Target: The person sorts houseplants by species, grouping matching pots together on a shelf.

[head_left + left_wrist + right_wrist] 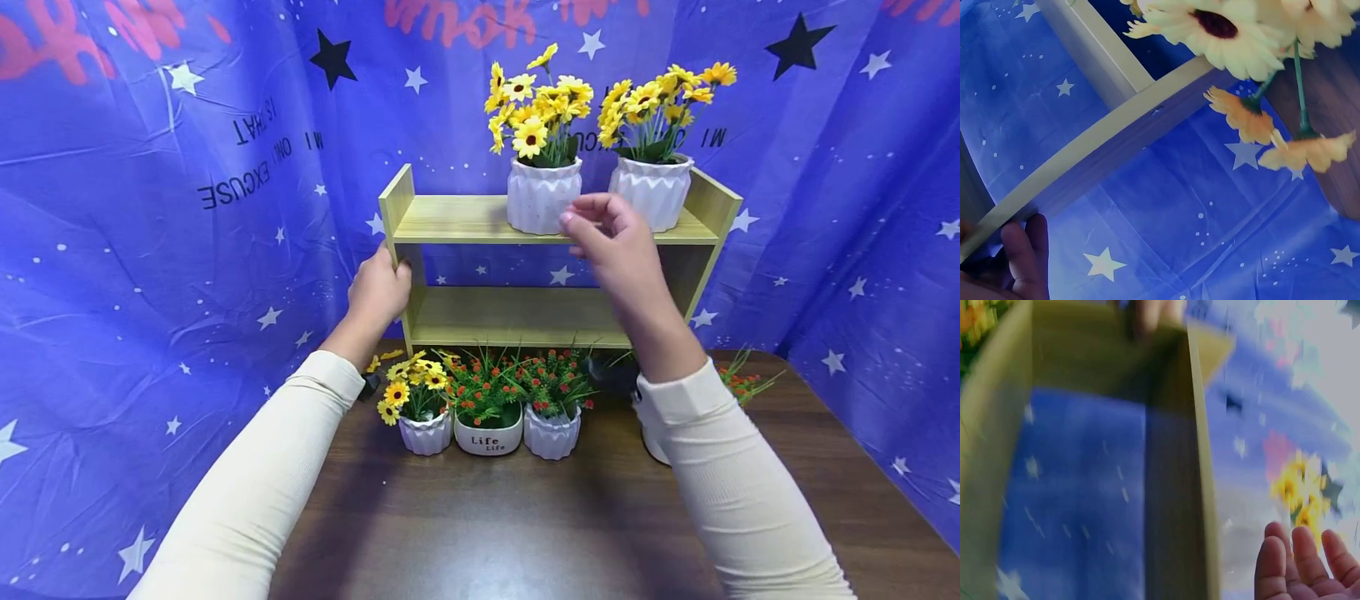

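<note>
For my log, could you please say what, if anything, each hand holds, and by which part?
The left hand holds the shelf by its left side panel; the right hand holds nothing.

Your head camera looks forward and down from behind your fingers (600,202); both wrist cameras, much nearer them, share its view of the shelf (450,218).

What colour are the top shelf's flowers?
The daisy-like flowers are yellow, clearest in the head view.
</note>
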`<act>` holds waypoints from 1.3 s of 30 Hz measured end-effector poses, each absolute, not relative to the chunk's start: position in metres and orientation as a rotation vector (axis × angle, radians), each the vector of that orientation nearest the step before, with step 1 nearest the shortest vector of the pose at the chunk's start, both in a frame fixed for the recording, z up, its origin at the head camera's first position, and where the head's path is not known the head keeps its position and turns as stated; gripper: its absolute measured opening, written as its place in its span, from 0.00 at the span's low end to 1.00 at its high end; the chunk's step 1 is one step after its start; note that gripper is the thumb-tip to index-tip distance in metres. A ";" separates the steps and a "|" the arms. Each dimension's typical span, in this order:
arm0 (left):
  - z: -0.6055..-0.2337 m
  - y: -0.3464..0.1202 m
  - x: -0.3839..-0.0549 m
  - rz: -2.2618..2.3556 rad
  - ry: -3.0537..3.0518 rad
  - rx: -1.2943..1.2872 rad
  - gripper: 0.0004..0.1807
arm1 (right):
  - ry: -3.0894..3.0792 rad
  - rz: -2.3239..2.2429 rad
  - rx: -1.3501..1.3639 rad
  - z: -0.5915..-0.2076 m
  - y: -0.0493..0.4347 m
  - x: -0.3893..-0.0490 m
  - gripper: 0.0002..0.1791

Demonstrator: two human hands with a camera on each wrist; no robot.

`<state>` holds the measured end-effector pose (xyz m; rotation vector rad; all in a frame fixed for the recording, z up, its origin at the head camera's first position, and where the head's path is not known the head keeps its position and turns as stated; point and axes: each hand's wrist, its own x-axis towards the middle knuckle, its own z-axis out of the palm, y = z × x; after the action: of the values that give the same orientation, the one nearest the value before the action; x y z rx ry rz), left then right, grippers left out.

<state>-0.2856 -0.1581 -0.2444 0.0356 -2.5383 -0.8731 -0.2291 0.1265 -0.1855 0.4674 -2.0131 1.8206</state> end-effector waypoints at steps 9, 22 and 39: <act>-0.242 -0.162 -0.284 -0.869 -2.543 0.007 0.14 | -2.223 1.890 0.862 -0.304 0.061 -0.161 0.12; -0.237 -0.160 -0.284 -0.898 -2.566 -0.001 0.16 | -2.519 1.884 0.754 -0.415 0.004 -0.163 0.17; -0.242 -0.161 -0.285 -0.904 -2.558 -0.010 0.16 | -2.589 1.768 0.383 -0.448 -0.004 -0.182 0.30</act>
<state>-0.2845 -0.1615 -0.2416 -0.0100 -2.5580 -0.9039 -0.1821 -0.0040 -0.4478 0.3830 -2.5889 1.7684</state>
